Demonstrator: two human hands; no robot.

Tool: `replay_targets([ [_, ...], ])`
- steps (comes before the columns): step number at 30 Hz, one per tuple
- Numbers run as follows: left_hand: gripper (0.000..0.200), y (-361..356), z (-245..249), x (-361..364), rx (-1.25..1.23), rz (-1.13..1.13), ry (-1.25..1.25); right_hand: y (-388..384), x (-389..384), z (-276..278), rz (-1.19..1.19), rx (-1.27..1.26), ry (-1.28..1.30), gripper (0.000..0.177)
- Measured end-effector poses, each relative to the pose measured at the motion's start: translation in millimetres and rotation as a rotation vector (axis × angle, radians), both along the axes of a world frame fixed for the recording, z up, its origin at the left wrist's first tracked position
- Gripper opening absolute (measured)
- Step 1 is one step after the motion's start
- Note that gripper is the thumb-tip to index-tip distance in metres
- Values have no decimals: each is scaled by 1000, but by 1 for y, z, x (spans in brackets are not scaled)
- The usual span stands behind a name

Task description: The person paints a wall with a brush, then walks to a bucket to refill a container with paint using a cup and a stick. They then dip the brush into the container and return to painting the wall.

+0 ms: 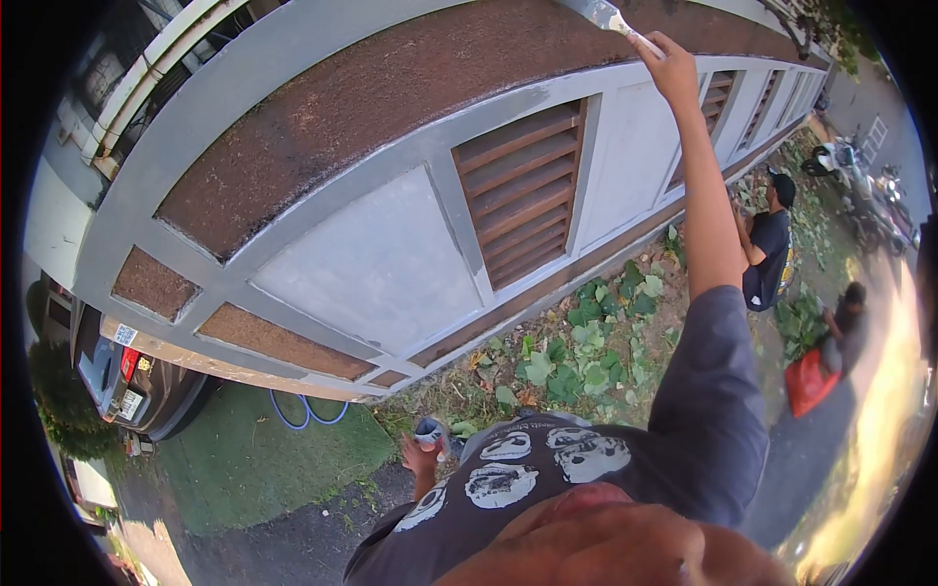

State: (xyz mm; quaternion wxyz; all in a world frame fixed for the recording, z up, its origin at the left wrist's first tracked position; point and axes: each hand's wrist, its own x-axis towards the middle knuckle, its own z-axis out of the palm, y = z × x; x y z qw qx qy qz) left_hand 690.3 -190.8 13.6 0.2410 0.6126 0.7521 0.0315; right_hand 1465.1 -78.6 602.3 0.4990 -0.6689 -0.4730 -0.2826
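Note:
My right hand (pixel 669 66) is raised high against the wall, its fingers closed around the pale handle of a paintbrush (pixel 604 14). The brush's wide grey end lies over the upper edge of the rough brown band (pixel 391 93). Low on the left, my left hand (pixel 420 456) grips a small cup (pixel 431 431) with grey inside, close to my shirt. Below the brown band, the wall has grey-painted frames around a pale panel (pixel 386 259) and a brown louvred vent (pixel 523 190).
Leafy plants (pixel 586 356) grow along the wall's foot. A person in a black cap (pixel 772 239) crouches by the wall at right; another person (pixel 845 317) is near a red object (pixel 811 383). Motorcycles (pixel 865 186) stand behind. A parked car (pixel 147 381) and blue hose (pixel 308 418) are at left.

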Motion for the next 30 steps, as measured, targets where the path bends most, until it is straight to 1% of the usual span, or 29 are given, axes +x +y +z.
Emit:
replay_targets([
  [1,137,-3,1,0,35,0,-35,-6,11,7,-140,-67,-23,44],
  [2,137,-6,1,0,33,2,-33,-12,23,11,-138,-69,-21,44],
  [4,135,-10,-3,-1,49,-24,12,-23,39,19,-500,-34,-59,44],
  [5,135,-10,-5,-2,50,-21,9,-27,42,23,-498,-32,-62,44],
  [6,134,-11,-8,-5,60,-3,-25,-30,45,25,-551,-46,-50,44],
  [7,134,-11,-8,-5,69,15,-57,-34,39,28,-606,-62,-38,44],
  [8,134,-12,-9,-5,68,15,-60,-33,32,29,-606,-62,-41,44],
  [10,134,-9,-4,-4,-12,2,-40,-22,7,27,-493,-41,-193,41],
  [12,134,-5,7,1,-23,-1,-42,-12,-35,25,-256,-62,-286,39],
  [14,134,3,9,7,-33,-1,-47,-7,-80,23,-14,-111,-327,38],
  [16,133,8,5,10,24,-24,74,-7,-118,19,172,-165,-295,35],
  [17,133,12,4,10,23,-20,75,-8,-129,18,164,-195,-307,36],
  [18,132,17,8,13,42,-34,23,-12,-132,18,179,-195,-309,36],
  [19,130,18,11,14,59,-29,-31,-13,-132,18,177,-209,-250,35],
  [21,127,17,0,13,210,-73,-94,-11,-134,14,242,-249,-119,34],
  [22,126,16,6,19,176,-48,-55,-15,-133,7,294,-280,-47,33],
  [23,125,17,24,29,137,-17,-22,-18,-136,-9,357,-263,12,31],
  [25,124,15,23,35,223,-1,-103,-24,-142,-68,508,-345,171,30],
  [26,124,12,26,41,214,72,-116,-30,-149,-108,607,-465,390,26],
  [27,123,8,35,46,243,42,-146,-38,-171,-149,673,-543,617,22],
  [28,121,7,44,50,275,7,-174,-42,-194,-198,807,-549,834,17],
  [29,121,5,54,57,270,60,-180,-49,-220,-244,892,-599,996,16],
  [30,119,1,66,62,262,39,-196,-57,-257,-282,882,-631,1152,17],
])
